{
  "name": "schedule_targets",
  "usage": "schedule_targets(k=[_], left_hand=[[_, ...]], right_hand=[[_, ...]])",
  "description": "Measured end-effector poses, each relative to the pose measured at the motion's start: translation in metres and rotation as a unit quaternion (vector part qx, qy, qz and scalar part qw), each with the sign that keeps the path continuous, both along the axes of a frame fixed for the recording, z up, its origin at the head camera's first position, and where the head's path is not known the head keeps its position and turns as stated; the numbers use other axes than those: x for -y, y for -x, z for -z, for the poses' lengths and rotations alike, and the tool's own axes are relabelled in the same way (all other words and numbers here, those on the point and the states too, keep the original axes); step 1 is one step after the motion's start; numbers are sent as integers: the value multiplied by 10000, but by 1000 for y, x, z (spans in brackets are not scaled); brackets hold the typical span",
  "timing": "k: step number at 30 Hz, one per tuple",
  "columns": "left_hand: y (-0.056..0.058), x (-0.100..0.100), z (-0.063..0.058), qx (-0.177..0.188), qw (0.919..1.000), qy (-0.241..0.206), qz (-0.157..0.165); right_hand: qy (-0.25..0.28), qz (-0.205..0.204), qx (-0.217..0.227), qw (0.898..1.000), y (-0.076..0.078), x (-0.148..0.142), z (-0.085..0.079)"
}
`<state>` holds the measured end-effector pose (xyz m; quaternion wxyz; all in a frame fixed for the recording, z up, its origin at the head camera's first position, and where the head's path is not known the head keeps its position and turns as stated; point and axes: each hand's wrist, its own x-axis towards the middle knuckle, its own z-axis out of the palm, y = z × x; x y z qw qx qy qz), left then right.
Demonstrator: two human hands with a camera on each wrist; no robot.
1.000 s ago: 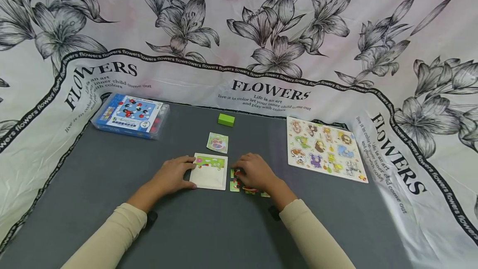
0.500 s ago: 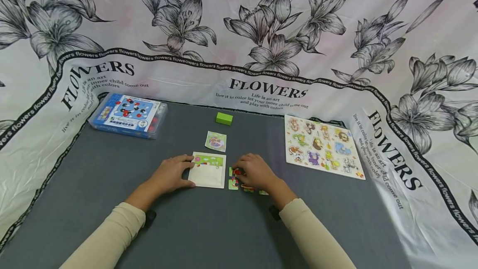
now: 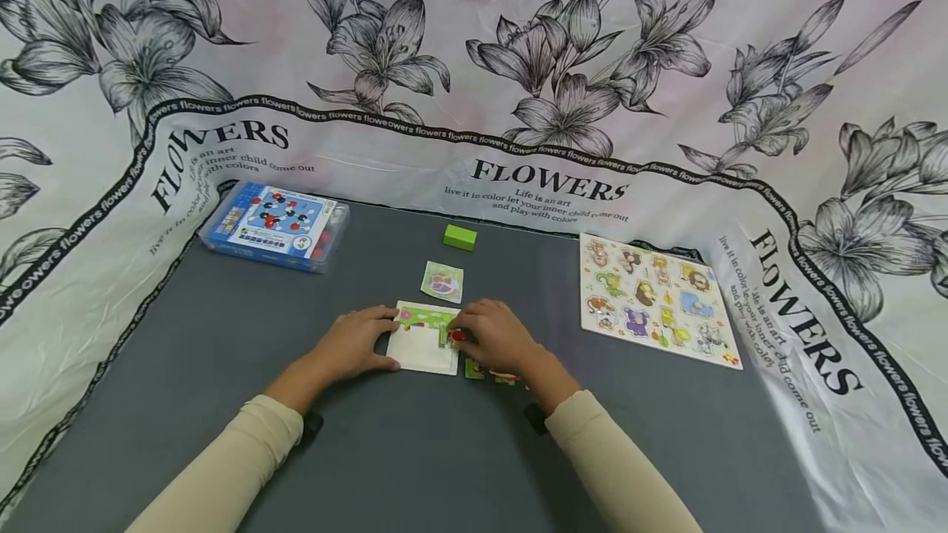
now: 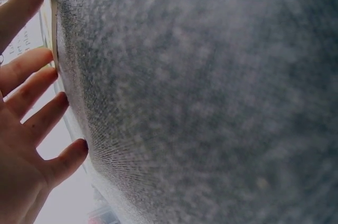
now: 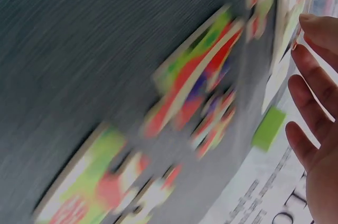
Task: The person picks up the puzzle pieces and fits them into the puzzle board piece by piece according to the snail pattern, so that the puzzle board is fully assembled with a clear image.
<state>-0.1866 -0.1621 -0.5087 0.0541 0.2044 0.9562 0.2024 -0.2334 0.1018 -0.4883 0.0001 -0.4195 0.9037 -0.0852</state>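
A shallow puzzle tray (image 3: 412, 352) lies flat in the head view, its top strip filled with a green picture. My left hand (image 3: 355, 344) rests at its left side; in the left wrist view the spread fingers of that left hand (image 4: 31, 113) touch the tray's edge (image 4: 53, 28). Over the tray's right part, my right hand (image 3: 498, 340) pinches a small green and red puzzle piece (image 3: 446, 337). Below that hand, loose puzzle pieces (image 3: 475, 369) lie partly hidden; the right wrist view shows several, blurred, including one with a red stripe (image 5: 195, 76).
Behind the tray lie a small picture card (image 3: 443, 282) and a green block (image 3: 460, 238). A clear-lidded blue box (image 3: 274, 227) sits back left, and an animal puzzle board (image 3: 655, 303) back right. Flowered cloth (image 3: 548, 126) borders the grey table (image 3: 415, 459).
My right hand has moved left from the loose pieces to the tray, bringing a puzzle piece with it. My left hand stays at the tray's left edge. The head view has shifted slightly.
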Motion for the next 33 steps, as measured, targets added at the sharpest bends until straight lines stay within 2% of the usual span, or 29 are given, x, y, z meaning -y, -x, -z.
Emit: schedule_targets(k=[8, 13, 18, 25, 33], left_hand=[[0, -2, 2, 199, 9997, -83, -128], [1, -3, 0, 186, 9995, -173, -164], [2, -1, 1, 195, 9996, -152, -141], [1, -1, 2, 265, 9993, -200, -158], [0, -1, 0, 263, 9994, -137, -156]], right_hand=[[-346, -221, -234, 9989, -7, 39, 3], [-366, -97, -447, 9983, -9, 52, 6], [-356, 17, -495, 9981, -8, 59, 10], [-281, -58, -493, 9984, -7, 61, 12], [-295, -38, -709, 9970, -9, 64, 15]])
